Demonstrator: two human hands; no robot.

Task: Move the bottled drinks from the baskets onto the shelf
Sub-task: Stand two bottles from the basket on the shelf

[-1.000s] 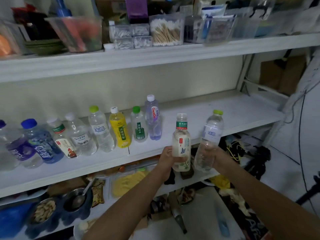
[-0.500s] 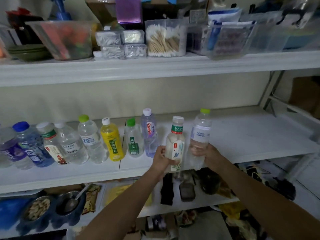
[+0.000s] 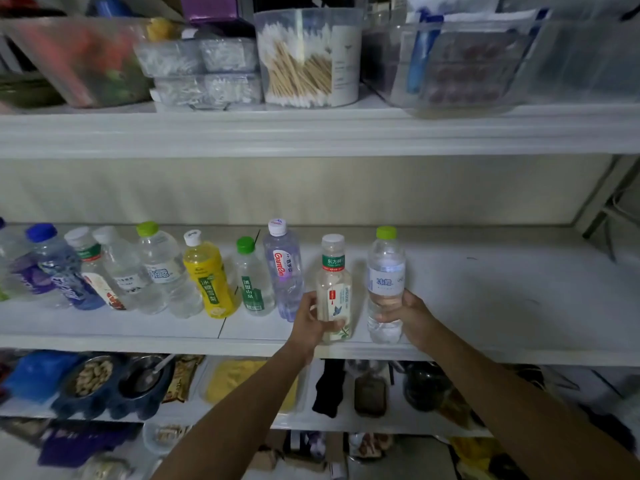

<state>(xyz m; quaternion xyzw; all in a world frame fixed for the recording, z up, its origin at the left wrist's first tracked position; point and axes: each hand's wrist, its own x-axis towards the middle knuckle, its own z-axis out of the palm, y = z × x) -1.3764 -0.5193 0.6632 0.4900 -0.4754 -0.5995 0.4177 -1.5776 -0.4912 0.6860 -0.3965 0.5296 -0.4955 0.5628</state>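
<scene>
the left hand (image 3: 308,323) is wrapped round the lower half of a tea bottle (image 3: 334,289) with a green neck label, and the right hand (image 3: 412,317) is wrapped round the lower half of a water bottle (image 3: 386,282) with a lime cap. both bottles are upright, side by side with a gap between them, at the front lip of the middle shelf (image 3: 502,299). whether their bases rest on the board i cannot tell. the tea bottle is just beside the clear bottle with red lettering (image 3: 284,271), which ends a row of bottles (image 3: 207,278) running off to the left. the baskets are not in view.

the step looks like setting this pair down at the right end of the row. to do it well, push both a little further back from the lip so they line up with the others, keep them vertical, and let the bases land flat before the fingers loosen. the left knuckles are close to the neighbouring bottle, so draw that hand straight back, not sideways. the bare board to the right leaves room for more
</scene>
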